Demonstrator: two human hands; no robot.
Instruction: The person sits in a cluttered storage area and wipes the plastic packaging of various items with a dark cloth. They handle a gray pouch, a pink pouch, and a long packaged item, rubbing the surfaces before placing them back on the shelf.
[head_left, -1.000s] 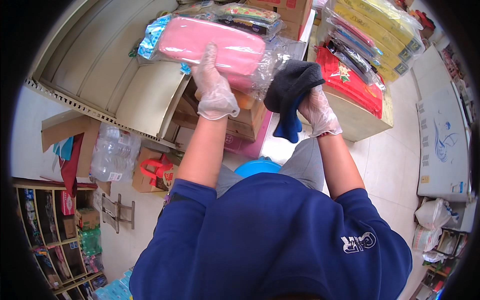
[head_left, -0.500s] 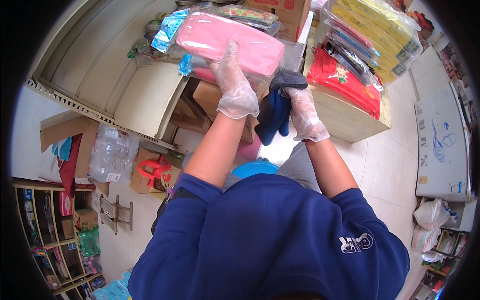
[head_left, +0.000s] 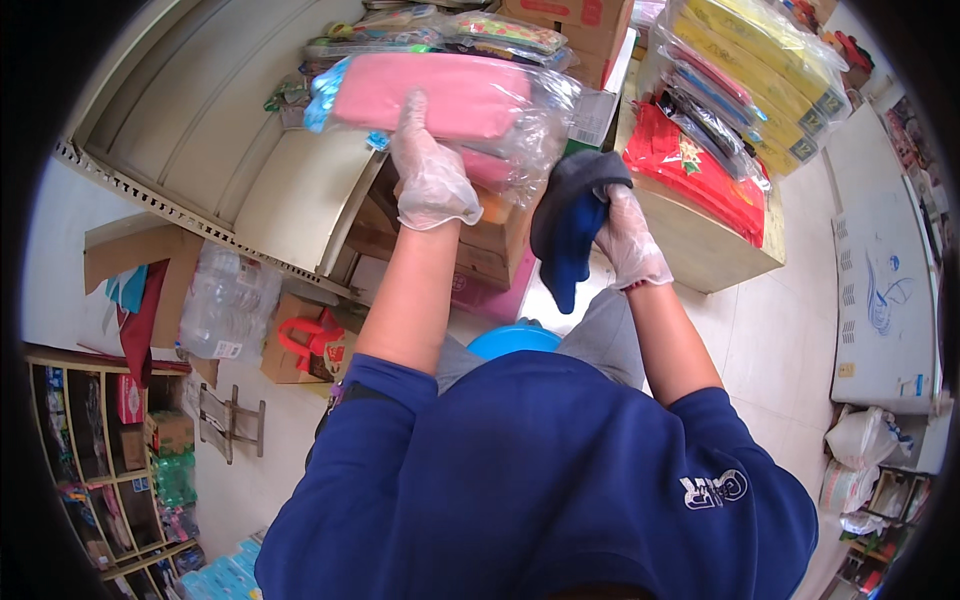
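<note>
My left hand [head_left: 430, 175], in a clear plastic glove, grips a pink packet [head_left: 455, 88] in clear wrapping with a blue and white end. Its thumb lies over the top face, and the other fingers are hidden beneath. A second pink item [head_left: 487, 168] shows under that packet, near my fingers. In my right hand [head_left: 633, 240], also gloved, is a dark blue and grey cloth [head_left: 565, 222], bunched at the top and hanging down below the fingers. The cloth hangs apart from the packet, to its right.
A beige metal shelf [head_left: 280, 195] stands at the left, with more wrapped packets [head_left: 500, 35] at the back. Cardboard boxes [head_left: 492, 240] sit below. To the right, a cabinet carries red packets [head_left: 690, 170] and yellow packs [head_left: 760, 75]. A blue basin [head_left: 512, 342] is between my legs.
My left hand has moved left with the pink packet, which now lies more level. The right hand and the cloth have shifted slightly right and down.
</note>
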